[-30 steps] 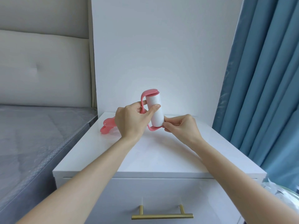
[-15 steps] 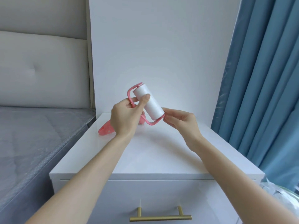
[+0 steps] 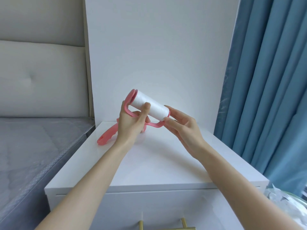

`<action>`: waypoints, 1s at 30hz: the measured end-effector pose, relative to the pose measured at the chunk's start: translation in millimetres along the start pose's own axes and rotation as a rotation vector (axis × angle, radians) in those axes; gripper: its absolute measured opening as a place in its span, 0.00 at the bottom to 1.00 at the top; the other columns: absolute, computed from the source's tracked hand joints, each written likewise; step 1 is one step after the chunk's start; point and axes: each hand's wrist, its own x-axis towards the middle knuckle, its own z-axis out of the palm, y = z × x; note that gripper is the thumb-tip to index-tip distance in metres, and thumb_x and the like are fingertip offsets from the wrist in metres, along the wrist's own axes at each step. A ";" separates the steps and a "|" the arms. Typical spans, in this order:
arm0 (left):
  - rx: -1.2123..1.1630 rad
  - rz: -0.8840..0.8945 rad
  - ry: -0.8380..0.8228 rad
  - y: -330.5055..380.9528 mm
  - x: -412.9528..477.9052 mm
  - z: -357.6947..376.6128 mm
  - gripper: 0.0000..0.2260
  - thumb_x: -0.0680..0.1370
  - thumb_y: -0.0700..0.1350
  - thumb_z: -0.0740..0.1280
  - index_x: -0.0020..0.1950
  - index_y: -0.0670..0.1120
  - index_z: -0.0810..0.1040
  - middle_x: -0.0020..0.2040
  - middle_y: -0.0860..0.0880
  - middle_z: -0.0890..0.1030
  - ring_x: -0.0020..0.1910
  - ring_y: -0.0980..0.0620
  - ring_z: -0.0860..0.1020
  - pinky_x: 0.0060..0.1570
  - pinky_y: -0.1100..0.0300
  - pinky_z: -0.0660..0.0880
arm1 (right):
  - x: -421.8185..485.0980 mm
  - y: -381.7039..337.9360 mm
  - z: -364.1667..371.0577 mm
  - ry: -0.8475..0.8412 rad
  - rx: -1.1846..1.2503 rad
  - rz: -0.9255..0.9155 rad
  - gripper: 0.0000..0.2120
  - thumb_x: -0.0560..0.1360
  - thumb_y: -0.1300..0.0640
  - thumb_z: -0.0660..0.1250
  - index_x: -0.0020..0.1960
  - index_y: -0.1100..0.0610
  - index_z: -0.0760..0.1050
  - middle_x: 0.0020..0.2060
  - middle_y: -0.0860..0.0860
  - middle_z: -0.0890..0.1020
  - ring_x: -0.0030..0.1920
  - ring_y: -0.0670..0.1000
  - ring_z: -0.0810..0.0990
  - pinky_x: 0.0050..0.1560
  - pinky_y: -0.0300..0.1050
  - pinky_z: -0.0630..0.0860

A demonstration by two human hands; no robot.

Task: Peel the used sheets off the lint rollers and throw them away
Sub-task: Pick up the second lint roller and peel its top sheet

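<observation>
A lint roller with a white sticky roll (image 3: 149, 106) sits in a pink frame whose pink handle (image 3: 106, 137) points down-left to the nightstand top. My left hand (image 3: 132, 123) grips the frame, thumb pressed on the roll. The roll is tilted, its left end higher. My right hand (image 3: 181, 128) touches the roll's right end with thumb and fingertips, fingers slightly apart. No peeled sheet shows.
The white nightstand (image 3: 157, 163) has a drawer with a brass handle (image 3: 166, 227). A grey mattress (image 3: 33, 146) and padded headboard lie to the left. Blue curtains (image 3: 265, 80) hang on the right. A bin lined with clear plastic (image 3: 289, 206) shows at the lower right.
The roller has tipped from nearly upright to lying slanted, left end up. Both hands rose a little above the nightstand, and my right fingers stayed at the roll's right end.
</observation>
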 end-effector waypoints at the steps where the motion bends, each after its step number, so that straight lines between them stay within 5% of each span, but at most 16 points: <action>1: -0.019 0.000 -0.028 -0.1 0.4 0.6 0.22 0.74 0.57 0.69 0.65 0.58 0.67 0.29 0.50 0.78 0.21 0.53 0.69 0.29 0.55 0.72 | 0.0 -1.2 0.0 0.009 0.017 -0.005 0.18 0.78 0.63 0.65 0.68 0.58 0.73 0.60 0.53 0.82 0.62 0.51 0.80 0.67 0.46 0.72; 3: -0.028 -0.017 -0.090 0.7 1.1 -0.1 0.32 0.68 0.63 0.69 0.67 0.47 0.71 0.32 0.52 0.81 0.20 0.54 0.70 0.29 0.51 0.74 | -0.2 -4.8 -0.3 0.027 0.081 -0.006 0.17 0.79 0.60 0.63 0.67 0.58 0.74 0.61 0.54 0.81 0.62 0.52 0.79 0.65 0.44 0.74; 7: -0.081 -0.087 -0.117 2.8 1.7 1.6 0.07 0.72 0.54 0.73 0.48 0.56 0.79 0.28 0.55 0.78 0.20 0.55 0.72 0.35 0.52 0.70 | -0.8 -10.2 0.4 0.003 0.161 0.000 0.18 0.80 0.56 0.61 0.69 0.56 0.71 0.51 0.57 0.82 0.54 0.52 0.82 0.60 0.43 0.77; 10: -0.162 -0.152 -0.079 8.6 0.8 2.1 0.04 0.73 0.50 0.72 0.46 0.53 0.79 0.28 0.58 0.80 0.21 0.55 0.72 0.36 0.51 0.69 | -0.1 -10.9 2.6 -0.036 0.200 -0.010 0.21 0.80 0.59 0.61 0.72 0.55 0.66 0.50 0.58 0.80 0.54 0.52 0.81 0.59 0.44 0.78; 15: -0.253 -0.186 -0.071 17.4 -2.2 2.8 0.11 0.69 0.53 0.72 0.48 0.53 0.78 0.35 0.59 0.83 0.21 0.54 0.72 0.34 0.55 0.67 | -1.2 -12.7 5.6 -0.033 0.142 -0.102 0.23 0.79 0.64 0.62 0.72 0.50 0.67 0.59 0.54 0.80 0.54 0.52 0.83 0.58 0.44 0.78; 19: -0.262 -0.157 -0.055 13.7 -2.9 4.3 0.11 0.69 0.51 0.76 0.48 0.52 0.79 0.38 0.58 0.83 0.24 0.53 0.74 0.31 0.56 0.67 | -2.8 -12.9 5.8 -0.024 0.106 -0.121 0.24 0.79 0.64 0.62 0.74 0.53 0.65 0.56 0.52 0.80 0.54 0.52 0.82 0.59 0.43 0.78; 25: -0.224 -0.111 -0.040 11.9 -5.4 8.1 0.39 0.61 0.58 0.76 0.68 0.44 0.71 0.46 0.56 0.83 0.28 0.52 0.77 0.27 0.59 0.71 | -2.9 -11.6 5.3 -0.036 0.100 -0.112 0.24 0.80 0.65 0.60 0.74 0.54 0.64 0.51 0.51 0.79 0.52 0.51 0.82 0.60 0.44 0.78; 30: -0.215 -0.101 -0.032 12.5 -6.8 7.2 0.41 0.61 0.58 0.76 0.69 0.42 0.70 0.47 0.56 0.83 0.24 0.52 0.75 0.28 0.58 0.72 | -3.4 -11.4 6.5 -0.050 0.086 -0.130 0.23 0.80 0.64 0.60 0.74 0.53 0.65 0.48 0.48 0.80 0.50 0.49 0.81 0.61 0.45 0.77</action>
